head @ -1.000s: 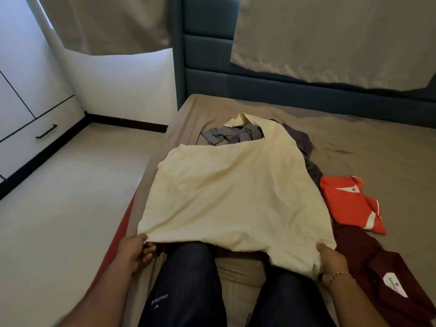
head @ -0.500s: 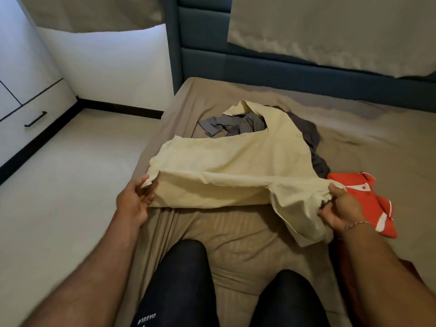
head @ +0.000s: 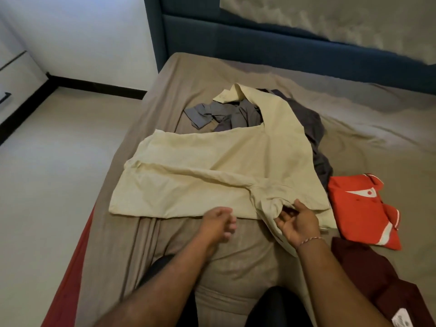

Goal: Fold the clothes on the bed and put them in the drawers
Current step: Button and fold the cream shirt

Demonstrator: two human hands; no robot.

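A cream shirt (head: 200,175) lies on the brown bed sheet (head: 236,251), its lower part folded up over itself. My right hand (head: 297,224) pinches a bunched fold of the shirt at its near right corner, thumb on top. Just off the shirt's near edge, my left hand (head: 218,224) hovers loosely curled and holds nothing. Behind the shirt sits a heap of grey clothes (head: 226,114), and a darker grey garment (head: 316,138) lies partly under the shirt's far side.
A folded red shirt (head: 361,208) and a maroon shirt (head: 377,282) lie to the right of my right arm. White drawers with a black handle (head: 4,97) stand at the far left across the floor (head: 59,173). A blue headboard (head: 283,48) closes the far end.
Both hands carried the shirt's hem away from me and laid it over the body. The left hand let go and moved right toward the middle; the right hand came back to the near edge.
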